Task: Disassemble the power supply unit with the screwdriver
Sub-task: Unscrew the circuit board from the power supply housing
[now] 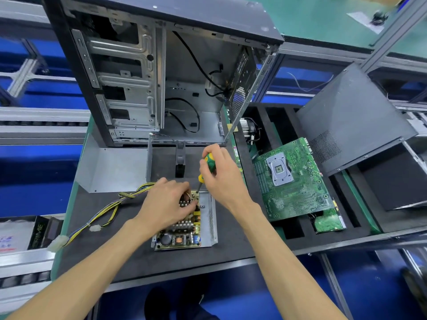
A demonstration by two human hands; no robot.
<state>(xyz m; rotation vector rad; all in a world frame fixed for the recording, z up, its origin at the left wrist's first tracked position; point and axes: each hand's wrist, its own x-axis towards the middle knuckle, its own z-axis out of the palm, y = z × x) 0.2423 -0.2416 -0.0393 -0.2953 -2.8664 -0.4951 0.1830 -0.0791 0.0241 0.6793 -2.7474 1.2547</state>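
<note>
The opened power supply unit (209,218) lies on the black mat, its circuit board (182,236) bare in a grey metal tray. My right hand (221,172) grips a green and yellow screwdriver (209,161), held nearly upright, with its tip on the far corner of the board. My left hand (166,202) rests on the far half of the board, fingers curled over its components. A bundle of yellow and black cables (101,214) runs from the unit off to the left.
An open computer case (147,72) stands upright behind the unit. A bent grey metal cover (113,169) lies at the left and a black fan (180,160) stands behind my hands. A green motherboard (291,181) and a black side panel (353,118) lie to the right.
</note>
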